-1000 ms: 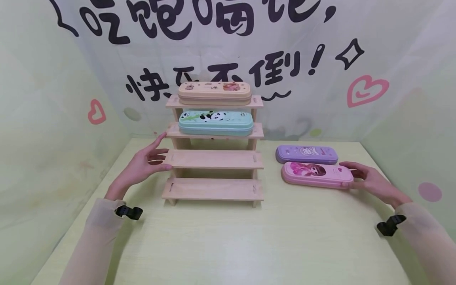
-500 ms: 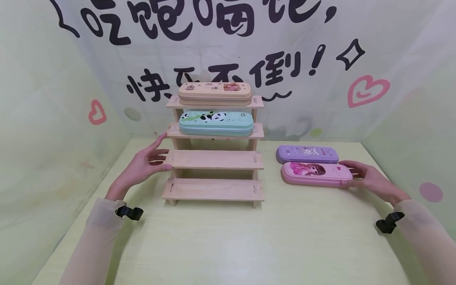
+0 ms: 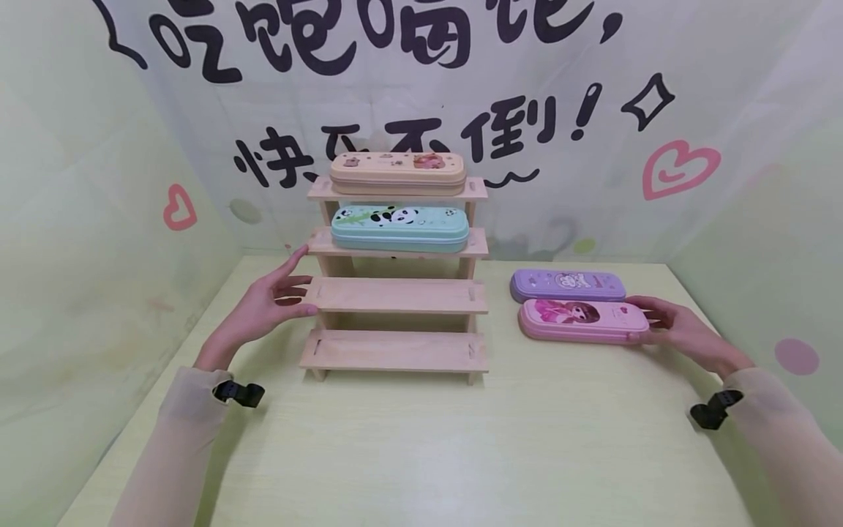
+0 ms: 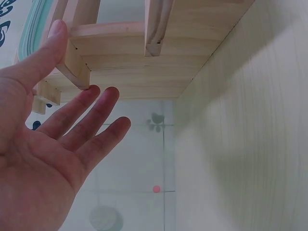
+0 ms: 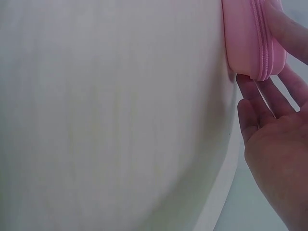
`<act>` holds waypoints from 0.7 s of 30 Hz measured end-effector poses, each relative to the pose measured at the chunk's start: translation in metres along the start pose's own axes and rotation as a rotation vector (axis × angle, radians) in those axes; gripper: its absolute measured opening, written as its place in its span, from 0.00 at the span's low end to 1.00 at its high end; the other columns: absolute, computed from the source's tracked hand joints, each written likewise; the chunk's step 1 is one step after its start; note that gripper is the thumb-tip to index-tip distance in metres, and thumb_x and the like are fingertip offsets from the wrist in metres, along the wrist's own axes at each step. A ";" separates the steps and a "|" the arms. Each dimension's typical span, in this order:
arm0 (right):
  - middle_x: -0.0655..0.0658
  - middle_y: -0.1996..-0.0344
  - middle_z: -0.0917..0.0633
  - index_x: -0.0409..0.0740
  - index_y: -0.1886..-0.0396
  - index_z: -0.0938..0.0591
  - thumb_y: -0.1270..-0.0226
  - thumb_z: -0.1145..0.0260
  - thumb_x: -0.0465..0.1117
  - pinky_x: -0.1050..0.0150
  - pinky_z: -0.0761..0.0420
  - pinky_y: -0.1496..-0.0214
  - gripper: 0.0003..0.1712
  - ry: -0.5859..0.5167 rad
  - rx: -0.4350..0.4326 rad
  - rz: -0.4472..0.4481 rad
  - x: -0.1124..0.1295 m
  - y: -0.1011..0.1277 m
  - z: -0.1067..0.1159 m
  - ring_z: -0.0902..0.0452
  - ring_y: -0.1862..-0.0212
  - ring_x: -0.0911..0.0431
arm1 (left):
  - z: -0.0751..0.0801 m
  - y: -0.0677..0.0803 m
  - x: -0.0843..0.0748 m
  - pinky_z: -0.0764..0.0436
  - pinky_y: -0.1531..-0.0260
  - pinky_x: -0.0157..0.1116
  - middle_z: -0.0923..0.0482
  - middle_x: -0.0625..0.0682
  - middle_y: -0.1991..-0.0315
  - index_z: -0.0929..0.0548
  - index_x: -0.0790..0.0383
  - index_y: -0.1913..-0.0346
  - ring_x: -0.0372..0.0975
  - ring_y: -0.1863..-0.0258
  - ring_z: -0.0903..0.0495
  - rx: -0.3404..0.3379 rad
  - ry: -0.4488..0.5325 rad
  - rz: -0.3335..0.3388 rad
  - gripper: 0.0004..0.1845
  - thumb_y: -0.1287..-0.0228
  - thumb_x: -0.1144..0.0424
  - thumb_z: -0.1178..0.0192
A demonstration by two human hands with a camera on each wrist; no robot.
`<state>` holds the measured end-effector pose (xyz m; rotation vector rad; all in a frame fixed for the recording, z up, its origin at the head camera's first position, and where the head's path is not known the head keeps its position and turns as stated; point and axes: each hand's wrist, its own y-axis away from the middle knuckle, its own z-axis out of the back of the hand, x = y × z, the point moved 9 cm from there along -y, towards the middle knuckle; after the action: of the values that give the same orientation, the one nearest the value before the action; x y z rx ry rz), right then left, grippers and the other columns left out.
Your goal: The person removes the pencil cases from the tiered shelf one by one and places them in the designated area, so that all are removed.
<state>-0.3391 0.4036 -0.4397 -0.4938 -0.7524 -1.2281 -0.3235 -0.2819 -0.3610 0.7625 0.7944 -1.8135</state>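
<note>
A wooden four-step rack (image 3: 395,296) stands on the yellow-green table (image 3: 461,439). Its top step carries an orange pencil case (image 3: 397,171), and the second a teal panda case (image 3: 399,227). The two lower steps are bare. My left hand (image 3: 270,304) is open with straight fingers against the rack's left end; the left wrist view shows my left hand (image 4: 53,144) by the rack (image 4: 144,62). My right hand (image 3: 672,329) pinches the right end of a pink pencil case (image 3: 579,319) lying on the table. The right wrist view shows the thumb and fingers of my right hand (image 5: 274,144) either side of the pink case (image 5: 248,38).
A purple pencil case (image 3: 566,284) lies on the table just behind the pink one. A printed backdrop with black characters and pink hearts walls in the table at the back and both sides. Bare tabletop stretches in front of the rack.
The pink case and my right hand have shifted slightly to the left. My left hand has stayed at the rack's left end.
</note>
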 end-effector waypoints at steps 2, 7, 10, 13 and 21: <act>0.32 0.32 0.27 0.35 0.18 0.37 0.29 0.26 0.40 0.74 0.23 0.49 0.46 -0.004 0.001 0.000 0.000 0.001 0.000 0.25 0.47 0.68 | 0.000 0.000 0.000 0.20 0.37 0.48 0.26 0.68 0.30 0.51 0.30 0.15 0.59 0.35 0.22 0.000 0.001 0.001 0.57 0.35 0.61 0.23; 0.36 0.32 0.27 0.36 0.18 0.37 0.29 0.25 0.41 0.76 0.24 0.49 0.46 0.003 -0.004 -0.003 0.000 0.000 0.001 0.24 0.47 0.69 | 0.000 0.001 0.000 0.20 0.37 0.49 0.26 0.68 0.30 0.51 0.30 0.15 0.59 0.35 0.22 -0.002 0.003 0.000 0.57 0.35 0.62 0.24; 0.35 0.31 0.28 0.36 0.18 0.37 0.29 0.25 0.41 0.76 0.24 0.49 0.46 0.000 0.001 -0.004 0.000 -0.001 0.001 0.25 0.47 0.70 | 0.000 0.000 0.000 0.20 0.37 0.49 0.26 0.68 0.30 0.51 0.30 0.15 0.59 0.35 0.22 -0.002 0.002 0.000 0.57 0.35 0.62 0.24; 0.32 0.30 0.28 0.35 0.18 0.38 0.29 0.26 0.40 0.76 0.24 0.49 0.46 -0.006 0.008 -0.002 0.000 -0.001 0.000 0.26 0.47 0.70 | 0.000 0.000 0.000 0.20 0.37 0.50 0.26 0.68 0.30 0.51 0.30 0.15 0.60 0.35 0.21 0.000 0.001 -0.001 0.57 0.35 0.62 0.24; 0.31 0.30 0.29 0.35 0.18 0.38 0.28 0.26 0.40 0.76 0.24 0.49 0.46 0.015 0.010 0.005 0.001 -0.002 0.000 0.26 0.47 0.70 | -0.001 0.001 0.000 0.22 0.36 0.56 0.26 0.69 0.30 0.51 0.30 0.15 0.61 0.36 0.21 0.002 0.000 -0.002 0.57 0.34 0.62 0.24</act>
<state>-0.3406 0.4028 -0.4391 -0.4772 -0.7443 -1.2219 -0.3227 -0.2816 -0.3612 0.7635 0.7938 -1.8160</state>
